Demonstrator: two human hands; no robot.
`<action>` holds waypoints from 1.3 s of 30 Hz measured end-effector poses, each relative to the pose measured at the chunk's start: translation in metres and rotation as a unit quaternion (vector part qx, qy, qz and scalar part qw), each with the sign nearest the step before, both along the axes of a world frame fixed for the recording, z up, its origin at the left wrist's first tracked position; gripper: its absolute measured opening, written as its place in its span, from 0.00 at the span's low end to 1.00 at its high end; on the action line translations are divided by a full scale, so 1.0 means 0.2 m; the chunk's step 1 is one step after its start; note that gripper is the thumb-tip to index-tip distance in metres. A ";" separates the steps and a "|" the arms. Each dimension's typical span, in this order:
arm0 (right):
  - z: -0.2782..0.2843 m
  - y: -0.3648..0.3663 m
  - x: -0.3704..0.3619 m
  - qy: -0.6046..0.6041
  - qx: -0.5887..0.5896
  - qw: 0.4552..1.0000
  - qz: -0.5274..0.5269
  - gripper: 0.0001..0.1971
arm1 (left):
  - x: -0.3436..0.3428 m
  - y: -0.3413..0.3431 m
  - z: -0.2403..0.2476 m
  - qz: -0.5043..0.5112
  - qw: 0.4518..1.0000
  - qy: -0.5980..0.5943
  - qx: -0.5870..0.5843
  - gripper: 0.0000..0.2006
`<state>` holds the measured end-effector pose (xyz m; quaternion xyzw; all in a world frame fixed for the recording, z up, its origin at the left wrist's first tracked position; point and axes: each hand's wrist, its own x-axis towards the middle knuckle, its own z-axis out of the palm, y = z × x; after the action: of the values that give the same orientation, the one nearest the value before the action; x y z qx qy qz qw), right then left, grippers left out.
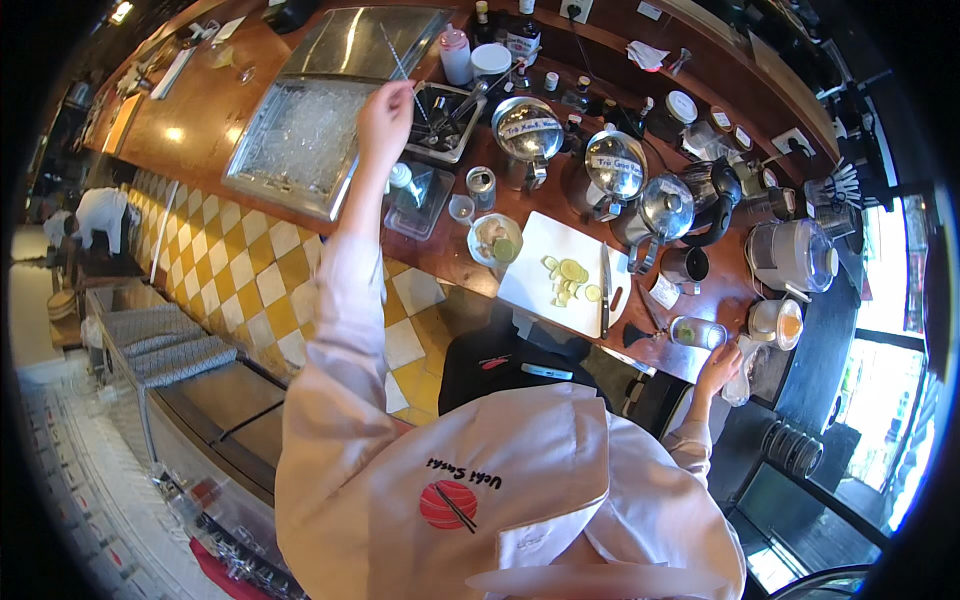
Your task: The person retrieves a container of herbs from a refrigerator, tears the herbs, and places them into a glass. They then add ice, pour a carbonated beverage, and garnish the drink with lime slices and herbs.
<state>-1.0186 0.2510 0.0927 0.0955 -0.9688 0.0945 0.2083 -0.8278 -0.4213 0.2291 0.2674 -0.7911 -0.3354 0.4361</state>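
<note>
Pinching a long thin rod [395,52], my left hand [382,125] is the nearer to the metal tray [436,155], just right; rod axis slants far-left to near-right. My right hand [716,372] is beside the clear glass [697,332]; its grip I cannot tell.

Left grip [385,124] outstretched, pinched; right grip [717,370] nearer.

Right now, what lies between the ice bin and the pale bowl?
In the head view, a clear plastic container and a small clear cup are between them; the left forearm crosses near the ice bin.
</note>
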 end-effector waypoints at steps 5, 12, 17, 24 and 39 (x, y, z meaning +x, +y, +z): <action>0.06 0.05 0.08 0.027 -0.021 0.998 -0.051 0.14 | -0.65 -0.37 -0.26 -0.148 0.917 -0.358 -0.092 0.15; 0.08 0.13 0.32 -0.002 0.022 0.996 -0.082 0.13 | -0.86 -0.58 -0.57 -0.233 0.862 -0.447 -0.047 0.16; -0.05 0.16 0.48 -0.048 -0.070 0.989 -0.123 0.12 | -0.84 -0.57 -0.55 -0.348 0.839 -0.416 -0.048 0.18; 0.05 -0.14 0.43 -0.021 -0.007 0.999 -0.035 0.12 | -0.63 -0.80 -0.33 -0.227 0.907 -0.328 0.134 0.16; 0.16 -0.48 -0.14 -0.027 -0.107 0.993 0.034 0.13 | -0.37 -0.73 -0.34 0.045 0.961 0.141 0.232 0.12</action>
<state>-1.0460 0.1549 0.1241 0.1029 -0.9544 0.2076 0.1882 -0.9025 -0.5666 0.1601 0.3468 -0.6092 -0.5240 0.4837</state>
